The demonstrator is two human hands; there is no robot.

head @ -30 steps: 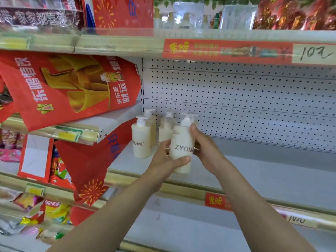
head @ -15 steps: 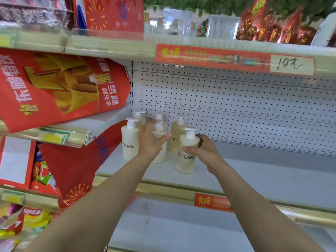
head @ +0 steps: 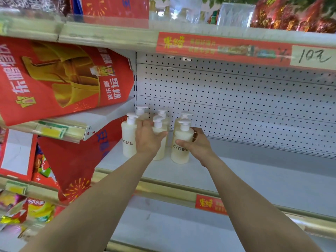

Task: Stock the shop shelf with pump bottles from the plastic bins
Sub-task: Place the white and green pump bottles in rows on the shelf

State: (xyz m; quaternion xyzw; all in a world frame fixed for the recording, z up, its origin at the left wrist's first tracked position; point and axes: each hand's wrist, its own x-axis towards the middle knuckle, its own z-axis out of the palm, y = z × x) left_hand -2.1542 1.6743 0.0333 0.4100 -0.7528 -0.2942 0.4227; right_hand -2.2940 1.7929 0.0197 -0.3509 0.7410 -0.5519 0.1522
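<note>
— While the right hand [head: 197,148] is wrapped around that front pump bottle [head: 181,142], thumb across the label, is the bottle actually down on the shelf [head: 254,175]?

— Looks like its base is resting there, yes, just ahead of another bottle tucked right behind it. The grip hasn't let go, though.

— And the left hand [head: 148,139]?

— Fingers spread loosely over the middle bottle [head: 160,128], palm against its body. More of a steadying touch than a real grasp, I'd say. There's a further bottle [head: 128,135] just to the outside of that hand, touching or nearly so, and two more behind, against the pegboard back [head: 236,99].

— What worries you?

— They're tall, narrow and packed close. If either hand pulls away sideways, a knuckle could catch a pump head and tip one into its neighbours, and the whole cluster might go over. Drawing straight back toward the body seems safer.

— No bins in view?

— None that I can see.
</note>
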